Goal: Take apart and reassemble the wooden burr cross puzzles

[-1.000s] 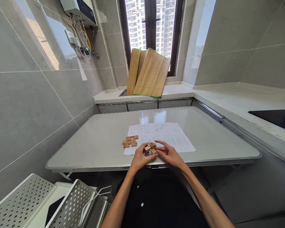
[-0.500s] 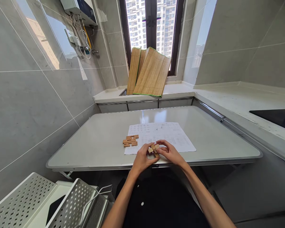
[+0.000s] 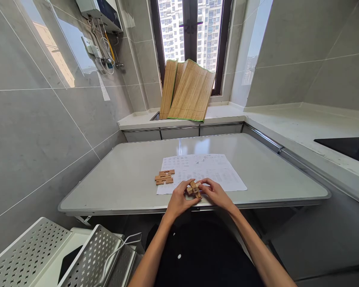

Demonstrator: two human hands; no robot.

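Between my hands, near the table's front edge, is a small wooden burr puzzle (image 3: 194, 189) of interlocked notched sticks. My left hand (image 3: 179, 198) is closed on it, thumb below and fingers above. From the other side my right hand (image 3: 214, 194) pinches its right part with thumb and fingertips. Several loose notched wooden puzzle pieces (image 3: 164, 177) lie to the left, partly over the edge of a printed paper sheet (image 3: 209, 167). Faint diagrams cover the sheet, too small to read. My fingers hide parts of the puzzle.
The white folding table (image 3: 113, 179) stands against a counter (image 3: 287, 119). A folded bamboo mat (image 3: 191, 93) leans by the window. Perforated white baskets (image 3: 89, 255) with a cable are at lower left. A tiled wall rises on the left.
The puzzle has turned slightly between my fingers, showing a different side. My right hand has shifted a little, its fingers lower. The loose pieces and sheet have stayed put.
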